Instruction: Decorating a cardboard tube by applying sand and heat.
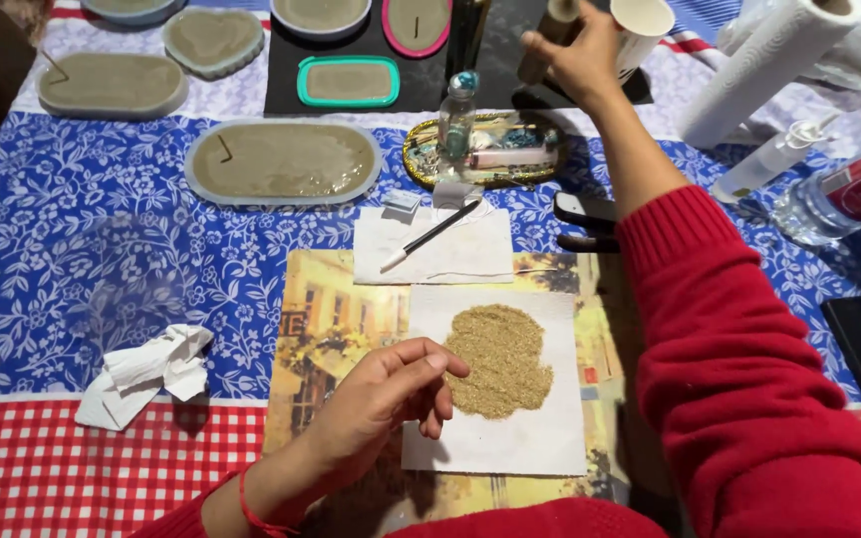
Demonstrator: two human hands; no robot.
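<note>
Open cloth [102,259] left; trays [283,159], bottle [457,110], towel roll [764,70] crowding far side.

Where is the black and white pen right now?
The pen lies slantwise on a white paper sheet at the table's centre, just beyond the pile of sandy powder and in front of the gold tray.

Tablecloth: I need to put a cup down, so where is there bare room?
Free: the blue floral tablecloth left of the picture mat, between the long oval tray and the crumpled tissue. Also the red checked strip below the tissue. Crowded: the far edge with trays, and the right side with bottles.
</note>
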